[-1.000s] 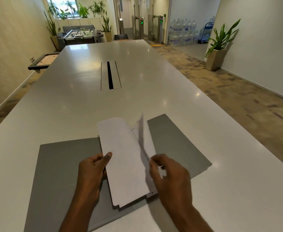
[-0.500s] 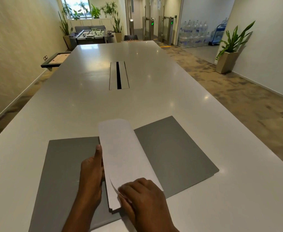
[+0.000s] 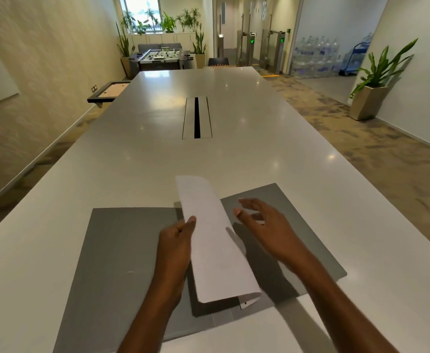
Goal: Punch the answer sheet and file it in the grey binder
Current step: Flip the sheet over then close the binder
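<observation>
The grey binder (image 3: 122,253) lies spread open and flat on the white table (image 3: 234,154), near its front edge. White answer sheets (image 3: 213,240) arch up over the binder's spine, and a punched corner shows at their near end. My left hand (image 3: 175,248) pinches the sheets' left edge, thumb on top. Over the binder's right cover my right hand (image 3: 264,225) hovers with fingers spread, holding nothing and just right of the paper.
A cable slot (image 3: 196,117) is set in the table's middle. A potted plant (image 3: 371,93) stands by the right wall. Behind the table's far end are a foosball table (image 3: 161,56), more plants and turnstiles, with a small board (image 3: 109,91) at the left wall.
My right hand has let go of the sheets' near corner and moved up and right over the binder's right cover. The left hand now pinches the sheets.
</observation>
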